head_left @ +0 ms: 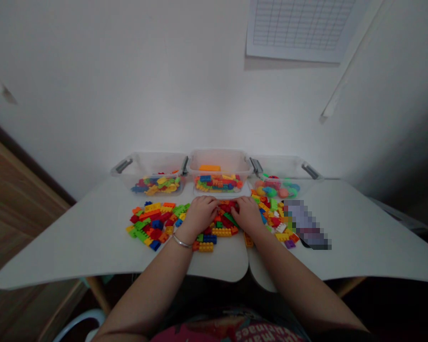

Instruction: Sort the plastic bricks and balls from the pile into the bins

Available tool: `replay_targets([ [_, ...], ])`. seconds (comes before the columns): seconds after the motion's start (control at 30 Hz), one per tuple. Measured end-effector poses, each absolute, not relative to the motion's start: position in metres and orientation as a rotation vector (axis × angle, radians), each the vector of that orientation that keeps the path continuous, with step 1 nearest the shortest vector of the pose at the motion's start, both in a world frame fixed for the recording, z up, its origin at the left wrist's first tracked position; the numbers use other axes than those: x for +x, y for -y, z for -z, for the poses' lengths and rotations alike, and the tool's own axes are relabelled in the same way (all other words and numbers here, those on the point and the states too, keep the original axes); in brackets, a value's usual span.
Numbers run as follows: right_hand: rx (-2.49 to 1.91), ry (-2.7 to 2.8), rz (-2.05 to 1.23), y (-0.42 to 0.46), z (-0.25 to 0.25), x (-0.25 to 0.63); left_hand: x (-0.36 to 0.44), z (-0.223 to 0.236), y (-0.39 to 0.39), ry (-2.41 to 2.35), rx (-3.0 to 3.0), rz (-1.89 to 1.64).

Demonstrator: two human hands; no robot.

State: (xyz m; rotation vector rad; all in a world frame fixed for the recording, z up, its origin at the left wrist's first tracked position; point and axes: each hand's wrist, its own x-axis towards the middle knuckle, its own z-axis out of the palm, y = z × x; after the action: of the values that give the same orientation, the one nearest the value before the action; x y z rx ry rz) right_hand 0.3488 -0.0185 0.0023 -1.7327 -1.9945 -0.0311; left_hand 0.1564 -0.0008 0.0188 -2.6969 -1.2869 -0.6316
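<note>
While the left hand (pixel 201 213) and right hand (pixel 248 213) bend their fingers over a white table (pixel 103 237), colourful toy bricks (pixel 221 232) lie beneath and between them, red ones near the fingertips; whether either hand is clamped on a brick, I cannot tell. Lettering on the shirt (pixel 214 330) is only partly legible, and the gridded wall sheet (pixel 299 28) is too small to read.

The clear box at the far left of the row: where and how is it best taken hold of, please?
Probably by both ends of the left box, at the grey end pieces, coming from above. The outer end stands free; the inner one sits close against the middle box, so fingers likely have less room there.
</note>
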Motion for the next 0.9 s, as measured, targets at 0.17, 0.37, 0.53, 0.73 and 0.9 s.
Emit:
replay_targets([
  [0.17,-1.737,1.945,0.003,0.017,-0.003,0.349,0.157,-0.021,0.004,1.224,-2.704,0.641],
  [0.37,-1.688,1.965,-0.024,0.015,-0.003,0.351,0.156,-0.025,0.010,1.162,-2.792,0.634],
  [0.53,-1.482,1.884,-0.108,0.017,-0.003,0.353,0.154,-0.022,0.009,1.149,-2.838,0.627],
  [0.73,-1.184,1.627,-0.079,0.023,-0.013,0.356,0.154,-0.019,0.008,1.168,-2.839,0.649],
  [0.9,-1.128,1.428,-0.072,0.014,-0.036,0.361,0.154,-0.020,0.007,1.213,-2.827,0.733],
])
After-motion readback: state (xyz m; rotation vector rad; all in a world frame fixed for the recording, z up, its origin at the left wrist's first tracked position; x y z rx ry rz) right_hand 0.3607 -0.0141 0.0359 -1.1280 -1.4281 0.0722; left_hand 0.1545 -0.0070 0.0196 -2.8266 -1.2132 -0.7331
